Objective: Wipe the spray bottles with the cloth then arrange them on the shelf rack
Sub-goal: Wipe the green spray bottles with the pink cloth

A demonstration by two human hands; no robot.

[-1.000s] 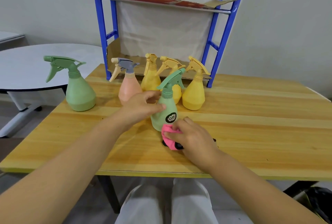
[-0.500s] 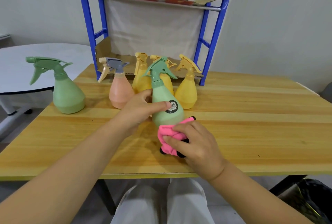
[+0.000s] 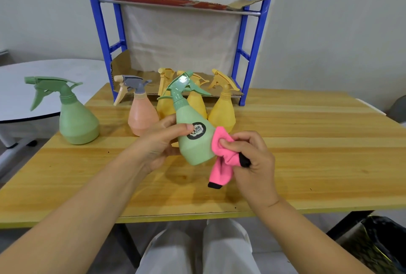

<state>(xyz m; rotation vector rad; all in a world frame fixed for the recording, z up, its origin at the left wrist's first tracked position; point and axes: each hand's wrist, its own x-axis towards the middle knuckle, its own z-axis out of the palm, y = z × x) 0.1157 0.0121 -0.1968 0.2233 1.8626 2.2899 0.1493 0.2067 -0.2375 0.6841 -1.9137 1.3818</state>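
My left hand [image 3: 157, 144] grips a light green spray bottle [image 3: 195, 142] with a black label, lifted off the wooden table [image 3: 307, 153] and tilted. My right hand [image 3: 252, 159] holds a pink cloth [image 3: 222, 157] with black trim against the bottle's right side. Behind stand a pink bottle [image 3: 141, 118] with a grey trigger and three yellow bottles [image 3: 223, 110], partly hidden. A darker green bottle [image 3: 77, 120] stands at the table's left. The blue shelf rack [image 3: 252, 54] rises at the back, its shelves lined with cardboard.
A round white table [image 3: 33, 89] sits to the left, beyond the wooden table's edge. The rack's lower shelf [image 3: 136, 69] and upper shelf [image 3: 175, 1] hold only cardboard. A dark bin [image 3: 377, 245] is on the floor at lower right. My knees show below the table's front edge.
My left hand lifted the light green bottle off the table toward me. My right hand picked the pink cloth up from the table and brought it against the bottle's side.
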